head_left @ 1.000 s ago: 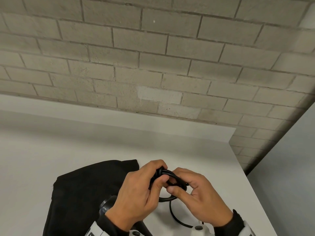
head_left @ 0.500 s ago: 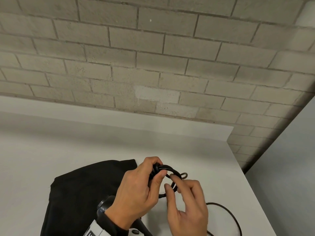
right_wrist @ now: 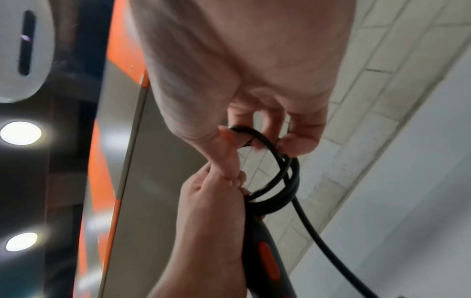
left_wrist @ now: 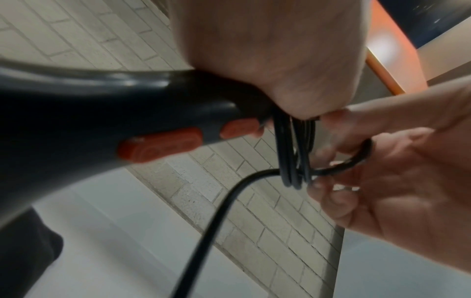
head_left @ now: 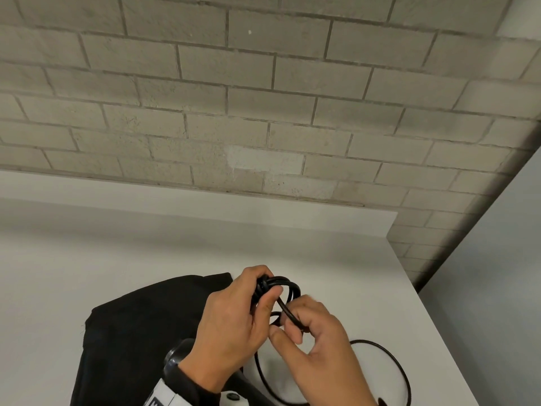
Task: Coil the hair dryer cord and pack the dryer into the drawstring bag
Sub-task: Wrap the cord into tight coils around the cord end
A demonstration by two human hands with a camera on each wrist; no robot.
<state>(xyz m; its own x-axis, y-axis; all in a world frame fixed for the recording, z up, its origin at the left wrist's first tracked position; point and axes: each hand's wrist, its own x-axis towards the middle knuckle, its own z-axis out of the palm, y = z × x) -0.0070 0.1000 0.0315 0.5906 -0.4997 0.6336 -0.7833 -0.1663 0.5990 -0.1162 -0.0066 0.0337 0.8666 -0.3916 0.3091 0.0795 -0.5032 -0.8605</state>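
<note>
My left hand [head_left: 234, 315] grips the handle end of the dark hair dryer [left_wrist: 89, 113], which has orange buttons [left_wrist: 160, 147], and pins several loops of the black cord [head_left: 281, 285] against it. My right hand [head_left: 316, 338] pinches the cord [right_wrist: 267, 145] between thumb and fingers beside those loops. In the left wrist view the loops [left_wrist: 293, 153] hang below my fist. A loose run of cord [head_left: 389, 361] curves over the table at the right. The black drawstring bag [head_left: 131, 332] lies flat under my left forearm. Most of the dryer's body is hidden in the head view.
The white table [head_left: 87, 259] ends at a right edge [head_left: 433, 312] close to my right hand. A grey brick wall [head_left: 263, 98] stands behind it. A white raised ledge [head_left: 205, 206] runs along the back of the table.
My right hand drew back from the loops, then returned with a new turn of cord and now pinches it next to the left hand. A loose cord arc now lies on the table at the right.
</note>
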